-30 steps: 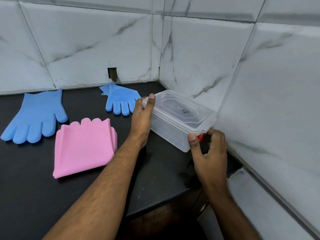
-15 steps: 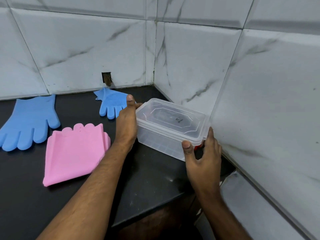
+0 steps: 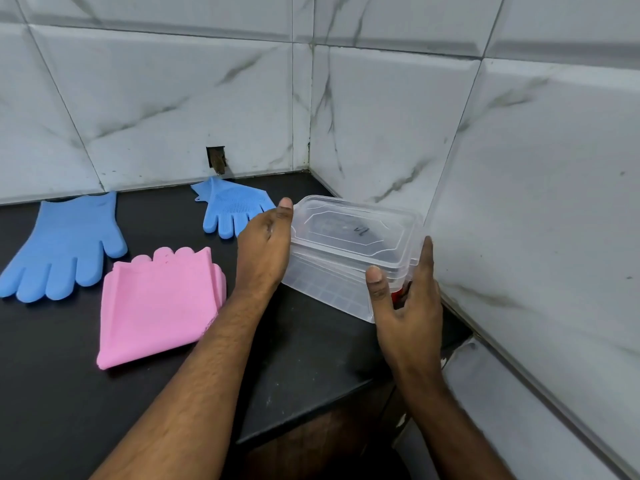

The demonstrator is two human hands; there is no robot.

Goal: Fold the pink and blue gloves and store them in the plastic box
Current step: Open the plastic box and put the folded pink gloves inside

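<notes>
While both my hands are on the lidded plastic box (image 3: 349, 251), this reads as the box-opening step, not folding. The box sits at the worktop's (image 3: 311, 368) back right corner, close against the right wall tiles, lid still seated. Left hand (image 3: 265, 251) cups the box's left end, thumb up at the lid rim; its fingers are hidden behind the box, so I take them as curled round that end. Right hand (image 3: 405, 306) grips the near right corner, thumb on the front wall, fingers wrapped round the right side over a red latch (image 3: 398, 293) that barely shows.

Pink glove pile (image 3: 159, 303) lies already folded, mid-worktop toward the left, apart from the box. Two blue gloves are still flat and unfolded: large blue glove (image 3: 65, 247) at the left edge, smaller blue glove (image 3: 232, 206) near the back wall, just beside my left hand.

Next move, my guess: pop the latch, lift the lid, set it aside. That calls for one hand bracing the box. Blue pair still needs folding.
</notes>
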